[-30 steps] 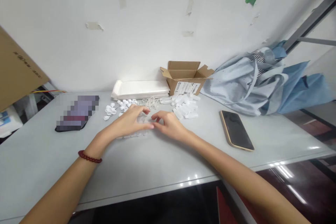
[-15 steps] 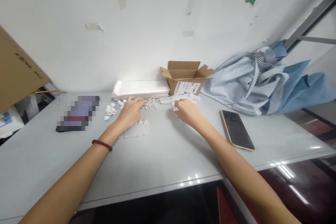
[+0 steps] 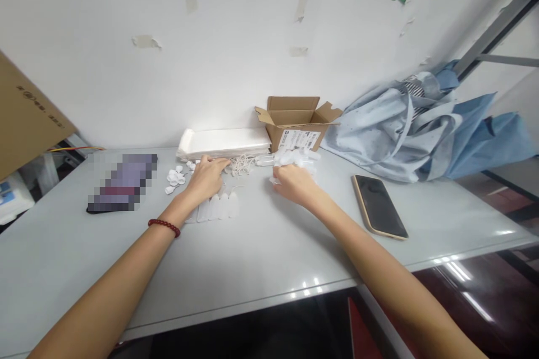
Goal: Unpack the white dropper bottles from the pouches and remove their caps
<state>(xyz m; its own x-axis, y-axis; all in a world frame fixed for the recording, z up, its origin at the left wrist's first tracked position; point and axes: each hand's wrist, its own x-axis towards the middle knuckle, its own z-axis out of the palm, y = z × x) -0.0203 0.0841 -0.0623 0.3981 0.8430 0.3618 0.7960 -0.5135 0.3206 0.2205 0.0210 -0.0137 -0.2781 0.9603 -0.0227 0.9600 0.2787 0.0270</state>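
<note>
My left hand (image 3: 206,178) reaches over the table with its index finger stretched out, touching the edge of a tangle of white strings (image 3: 242,166). Its thumb and other fingers are partly hidden. Just in front of it lie several flat translucent plastic pieces with rounded ends (image 3: 223,206) in a row, a thin string trailing from one side. My right hand (image 3: 293,183) is closed, fingers curled down at the near edge of a heap of clear plastic pieces (image 3: 298,159). Whatever its fingertips hold is hidden. Small white curled pieces (image 3: 176,178) lie left of my left hand.
Behind the strings lies a stack of white flat packets (image 3: 225,142). An open cardboard box (image 3: 295,126) stands against the wall. Light blue cloth bags (image 3: 379,129) are heaped at right, near a phone (image 3: 379,206). A pixelated dark object (image 3: 124,182) lies at left.
My right hand has shifted slightly left, uncovering more of the clear plastic heap. My left hand stays by the strings, its index finger more distinct. The whole view has shifted a little.
</note>
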